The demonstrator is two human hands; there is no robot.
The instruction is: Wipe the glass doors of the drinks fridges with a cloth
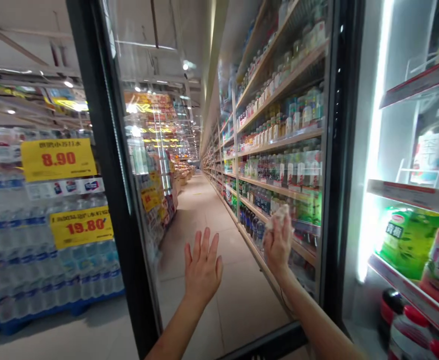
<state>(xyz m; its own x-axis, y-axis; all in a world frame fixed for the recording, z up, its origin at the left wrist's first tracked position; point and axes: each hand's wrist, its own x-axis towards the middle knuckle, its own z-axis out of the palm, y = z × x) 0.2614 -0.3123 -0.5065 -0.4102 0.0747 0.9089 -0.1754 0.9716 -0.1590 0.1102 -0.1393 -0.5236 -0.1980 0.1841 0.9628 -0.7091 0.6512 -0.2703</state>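
An open glass cooler door (189,165) with a black frame stands in front of me. My left hand (202,266) is flat against the glass with its fingers stretched out and apart. My right hand (278,242) presses a crumpled white cloth (280,216) against the glass near the door's right edge, fingers closed over it. Through the glass I see a shop aisle and shelves of drinks.
The open cooler at the right holds lit shelves (410,195) with green and pink cartons (407,240) and red-capped bottles (410,325). Stacked water bottles with yellow price signs (58,159) stand at the left. A tiled aisle (204,210) runs ahead.
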